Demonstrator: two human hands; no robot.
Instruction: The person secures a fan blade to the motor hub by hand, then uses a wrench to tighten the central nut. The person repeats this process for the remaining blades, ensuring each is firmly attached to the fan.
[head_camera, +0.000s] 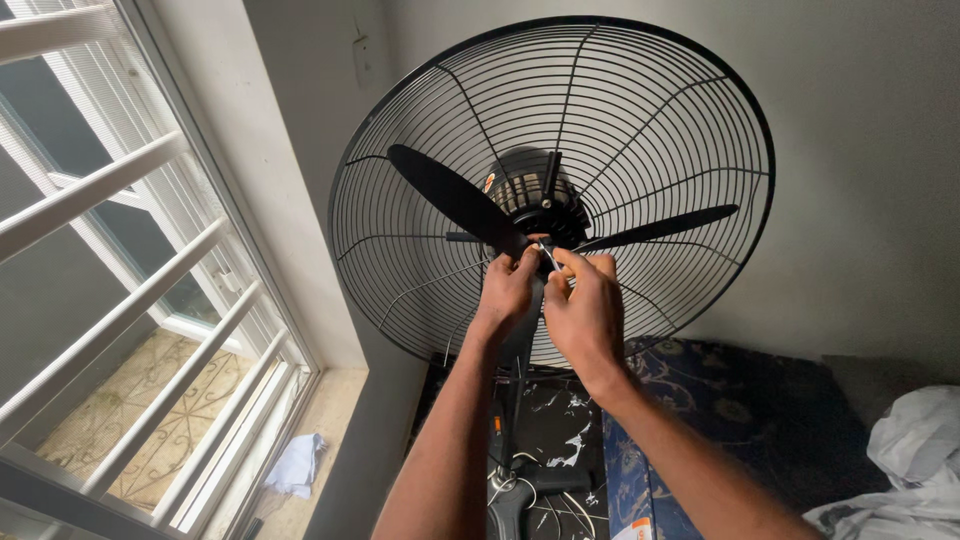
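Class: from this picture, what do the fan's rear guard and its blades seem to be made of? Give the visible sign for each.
Rear guard: probably metal wire with a black coating; thin ribs and rings run out to a round rim.
Blades: black with a dull sheen, flat and smooth; painted metal or plastic, the look leaves it open.

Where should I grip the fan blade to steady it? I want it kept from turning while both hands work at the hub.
Probably the left blade, near its wide root beside the hub, from the open front. The rear guard blocks the back; the left hand and right hand pinch a small metal piece.
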